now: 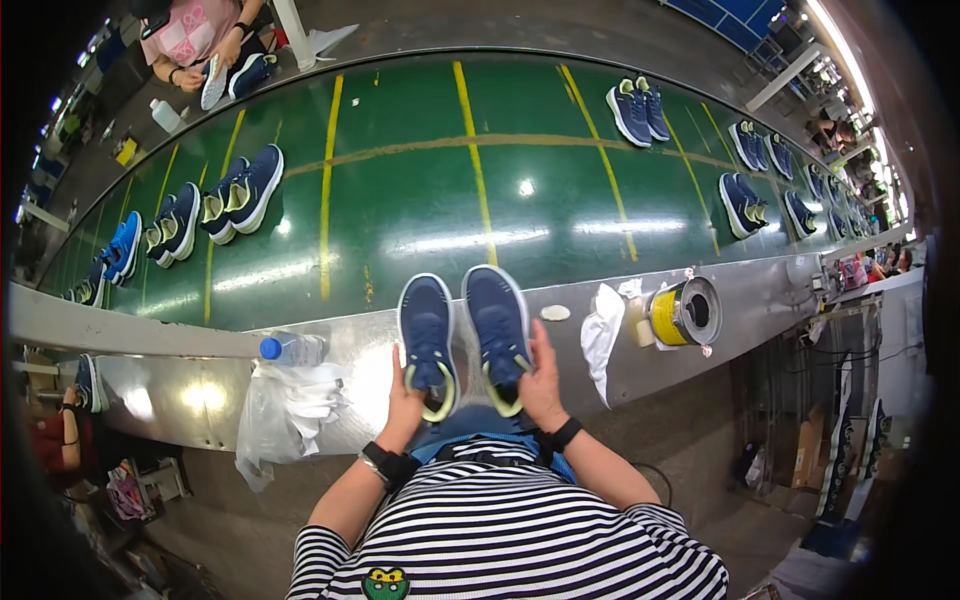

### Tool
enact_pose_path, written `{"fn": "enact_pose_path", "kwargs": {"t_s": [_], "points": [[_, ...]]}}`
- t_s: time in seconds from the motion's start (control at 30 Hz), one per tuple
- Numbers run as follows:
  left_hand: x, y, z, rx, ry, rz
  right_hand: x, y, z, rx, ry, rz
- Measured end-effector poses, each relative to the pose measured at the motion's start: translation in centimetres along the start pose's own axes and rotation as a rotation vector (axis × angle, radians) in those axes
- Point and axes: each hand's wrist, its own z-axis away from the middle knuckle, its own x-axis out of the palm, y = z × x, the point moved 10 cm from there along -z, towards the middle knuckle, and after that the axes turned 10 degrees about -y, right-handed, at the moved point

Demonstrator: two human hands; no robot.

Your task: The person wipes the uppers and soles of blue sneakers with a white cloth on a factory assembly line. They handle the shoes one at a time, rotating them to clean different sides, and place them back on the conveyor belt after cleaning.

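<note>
1. Where the view is widest, a green conveyor belt (420, 200) with yellow lines curves from 9 o'clock round to 3 o'clock, carrying pairs of navy shoes: one pair (240, 190) at 10 o'clock, another (637, 108) at 1 o'clock, more trailing off along both rims.
2. Nearer the person, a steel desk (200, 390) runs along the belt's edge, and the two shoes in hand rest on it, toes pointing to 12 o'clock toward the belt, heels toward the body.
3. The left shoe (427, 340) and right shoe (497, 332) lie side by side, just apart, long axes near parallel and slightly fanned at the toes.
4. The left hand (405, 400) sits at the left shoe's outer heel; its fingers look curled onto the heel rim, holding it.
5. The right hand (543, 385) lies along the right shoe's outer side, fingers pressed flat against it in a loose hold. Each hand is nearest its own shoe.
6. At 9 o'clock of the hands lie a plastic bag (285, 410) and a bottle (292, 349); at 3 o'clock a white cloth (600, 335) and a yellow tape roll (682, 315).
7. Another person (195, 40) handles a shoe at 11 o'clock across the belt.
</note>
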Motion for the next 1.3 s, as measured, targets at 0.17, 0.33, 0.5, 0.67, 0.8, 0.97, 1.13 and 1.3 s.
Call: {"fn": "enact_pose_path", "kwargs": {"t_s": [0.17, 0.33, 0.5, 0.67, 0.8, 0.97, 1.13, 1.3], "points": [[0.1, 1.9, -0.6, 0.217, 0.034, -0.089, -1.6, -2.9, -0.9, -0.197, 0.143, -0.154], [3.1, 1.0, 0.3, 0.214, -0.012, -0.372, 2.0, -0.1, 0.9, 0.037, -0.034, 0.091], [-0.7, -4.0, -1.1, 0.074, 0.031, -0.470, 3.0, 2.9, 1.4, 0.145, -0.054, 0.011], [-2.3, -0.4, -1.0, 0.031, -0.069, -0.687, 3.5, 5.6, 1.6, 0.309, -0.114, -0.063], [-0.8, 6.5, 0.7, 0.188, -0.054, -0.716, 2.1, 6.2, 2.3, 0.187, -0.246, -0.039], [7.7, 11.8, 1.4, 0.351, -0.181, -0.740, -5.7, 8.6, 2.3, 0.327, -0.019, -0.265], [12.1, 9.3, 0.5, 0.296, -0.291, -0.756, -15.0, 10.7, 0.5, 0.298, 0.371, 0.159], [14.3, 7.7, -0.7, 0.238, -0.361, -0.807, -15.7, 17.2, -1.9, 0.499, 0.255, 0.337]]}}
